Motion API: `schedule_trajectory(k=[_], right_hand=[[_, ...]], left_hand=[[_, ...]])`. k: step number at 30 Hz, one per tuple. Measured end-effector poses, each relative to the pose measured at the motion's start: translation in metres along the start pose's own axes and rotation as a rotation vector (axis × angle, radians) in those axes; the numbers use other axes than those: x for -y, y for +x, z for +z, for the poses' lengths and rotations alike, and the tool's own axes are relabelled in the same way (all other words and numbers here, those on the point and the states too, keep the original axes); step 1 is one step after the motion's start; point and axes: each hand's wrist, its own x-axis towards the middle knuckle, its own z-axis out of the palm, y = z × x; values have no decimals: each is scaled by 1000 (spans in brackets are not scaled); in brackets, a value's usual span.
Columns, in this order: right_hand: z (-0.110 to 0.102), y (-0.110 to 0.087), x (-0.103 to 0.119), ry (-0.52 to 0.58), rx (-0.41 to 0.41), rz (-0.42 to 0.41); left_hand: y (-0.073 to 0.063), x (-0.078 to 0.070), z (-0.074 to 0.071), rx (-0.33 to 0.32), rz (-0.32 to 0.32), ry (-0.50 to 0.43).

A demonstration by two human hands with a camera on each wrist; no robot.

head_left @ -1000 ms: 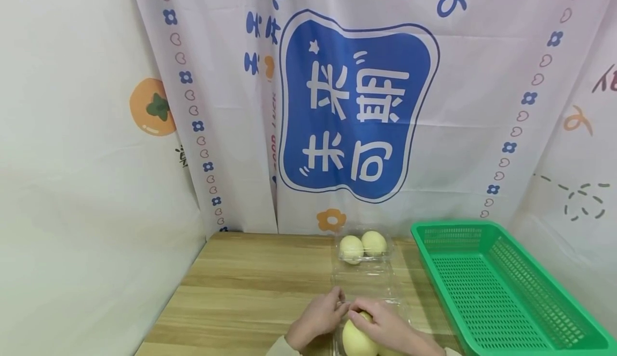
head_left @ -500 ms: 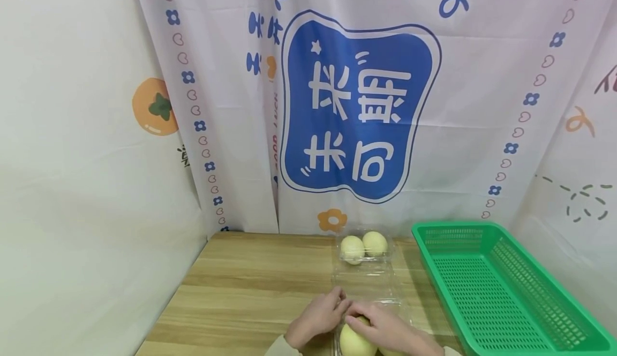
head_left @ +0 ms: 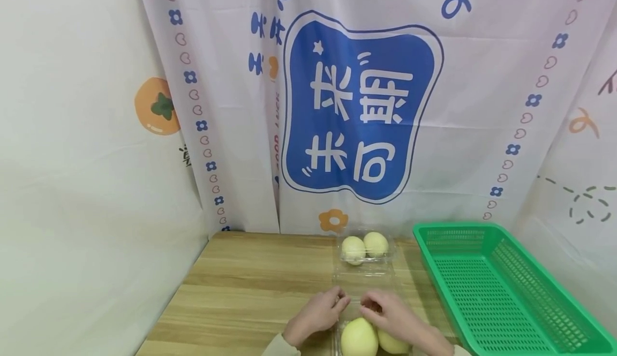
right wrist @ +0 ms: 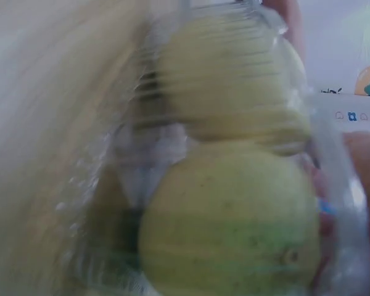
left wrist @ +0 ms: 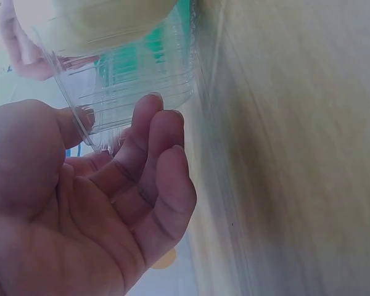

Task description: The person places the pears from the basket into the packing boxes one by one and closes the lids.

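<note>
Two pale yellow pears sit side by side in a clear plastic box at the table's front. My left hand pinches the box's far left corner, thumb on one side of the wall and fingers curled on the other. Over the right pear is my right hand, fingers loosely bent near the box's far edge, holding nothing. The right wrist view is blurred but shows a pear through the clear wall. The open lid stretches away behind the hands.
Farther back, a second clear box holds pale yellow pears. A green plastic basket stands on the right. The wooden table meets a printed cloth backdrop, with a white wall at the left.
My right hand has let go of the left pear and shifted right, baring that pear. The left hand stays at the box corner.
</note>
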Motion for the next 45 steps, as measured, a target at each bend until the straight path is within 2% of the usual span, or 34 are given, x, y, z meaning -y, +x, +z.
schedule_trajectory(k=[5, 9, 14, 18, 22, 25, 30, 33, 36, 39, 45], right_hand=[[4, -4, -1, -187, -120, -40], [8, -6, 0, -339, -191, -17], [14, -9, -4, -427, -274, 3], [14, -15, -7, -340, -349, 49], [3, -17, -10, -210, -416, 194], [-7, -18, -16, -158, -429, 315], [-16, -24, -33, -67, -381, 444], [-18, -28, -41, -9, -351, 522], [-18, -31, -48, 64, -324, 591], [-17, -32, -51, 141, -321, 618], [-17, -36, -55, 282, -278, 654]], left_hand=[[-1, 0, 0, 5, -1, -17], [0, 1, -1, 9, -8, -34], [2, 2, -1, -5, -32, -52], [2, 3, -2, -17, -47, -83], [2, 4, -3, -18, -72, -126], [3, 5, -4, -16, -113, -137], [5, 7, -4, -37, -167, -87], [5, 8, -3, -40, -192, -97], [4, 9, -2, -23, -224, -145], [2, 9, -2, -8, -242, -182], [0, 10, 1, -12, -229, -215]])
